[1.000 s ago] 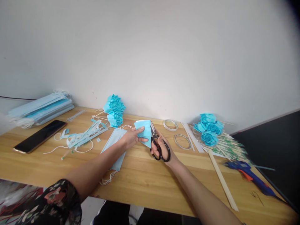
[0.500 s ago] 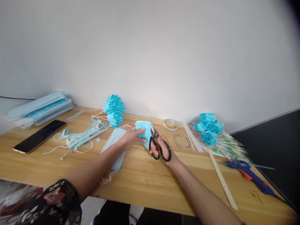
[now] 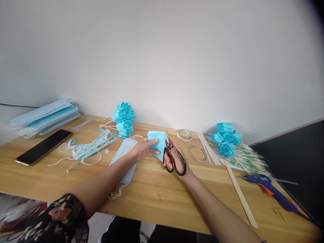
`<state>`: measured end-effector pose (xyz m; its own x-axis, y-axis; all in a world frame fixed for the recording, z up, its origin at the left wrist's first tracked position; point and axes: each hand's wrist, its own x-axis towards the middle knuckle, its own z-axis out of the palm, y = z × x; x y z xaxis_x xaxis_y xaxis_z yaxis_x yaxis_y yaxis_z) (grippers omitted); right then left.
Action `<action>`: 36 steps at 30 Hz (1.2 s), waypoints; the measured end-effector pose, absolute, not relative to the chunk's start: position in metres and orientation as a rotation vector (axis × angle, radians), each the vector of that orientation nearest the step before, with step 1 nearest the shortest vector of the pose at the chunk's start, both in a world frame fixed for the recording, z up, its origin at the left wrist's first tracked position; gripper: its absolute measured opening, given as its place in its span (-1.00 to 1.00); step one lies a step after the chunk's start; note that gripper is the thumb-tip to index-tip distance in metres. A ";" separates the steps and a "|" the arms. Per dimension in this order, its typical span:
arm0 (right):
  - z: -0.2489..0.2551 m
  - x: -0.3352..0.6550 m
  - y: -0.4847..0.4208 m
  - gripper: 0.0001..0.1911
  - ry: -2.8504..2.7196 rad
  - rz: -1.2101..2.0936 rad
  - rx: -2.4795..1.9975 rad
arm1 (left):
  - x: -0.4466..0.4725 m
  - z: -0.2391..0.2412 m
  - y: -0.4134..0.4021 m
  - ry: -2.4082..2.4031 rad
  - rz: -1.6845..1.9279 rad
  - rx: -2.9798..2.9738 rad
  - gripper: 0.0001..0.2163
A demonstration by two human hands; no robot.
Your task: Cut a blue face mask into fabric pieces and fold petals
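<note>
My left hand (image 3: 145, 147) pinches a folded piece of light-blue mask fabric (image 3: 160, 140) above the middle of the table, thumb on top. In my right hand (image 3: 178, 158) is a pair of black-handled scissors (image 3: 182, 166), with fingers through the loops. Its blades point away from me along the right edge of the fabric; whether they touch it I cannot tell. Beneath my left wrist lies a blue face mask (image 3: 130, 168), partly hidden by the forearm.
Cut mask strips (image 3: 93, 146), a phone (image 3: 44, 146) and stacked masks (image 3: 48, 118) lie left. Blue fabric flowers (image 3: 124, 119) stand behind. Tape rolls (image 3: 197, 153), more flowers (image 3: 226, 149), wooden strips (image 3: 241, 195) and a blue glue gun (image 3: 272, 192) lie right.
Both hands, with the fabric and scissors, sit very slightly further right. The whole view has shifted a little the same way. Both grips look the same.
</note>
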<state>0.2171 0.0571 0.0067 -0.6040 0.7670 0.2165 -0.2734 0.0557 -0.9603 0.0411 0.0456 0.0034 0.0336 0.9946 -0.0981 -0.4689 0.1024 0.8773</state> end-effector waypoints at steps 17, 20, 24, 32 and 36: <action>0.005 0.216 0.057 -0.25 -1.523 1.625 -0.512 | 0.042 0.005 0.045 0.877 1.307 0.774 -0.57; 0.005 0.216 0.057 -0.26 -1.524 1.619 -0.513 | 0.042 0.005 0.045 0.879 1.301 0.775 -0.58; 0.006 0.216 0.056 -0.31 -1.527 1.612 -0.509 | 0.041 0.003 0.045 0.886 1.311 0.773 -0.61; 0.014 0.218 0.063 -0.40 -1.464 1.530 -0.551 | 0.036 -0.004 0.050 0.877 1.355 0.710 -0.66; 0.022 0.234 0.085 -0.38 -1.630 1.335 -0.824 | 0.034 -0.003 0.051 0.861 1.396 0.673 -0.70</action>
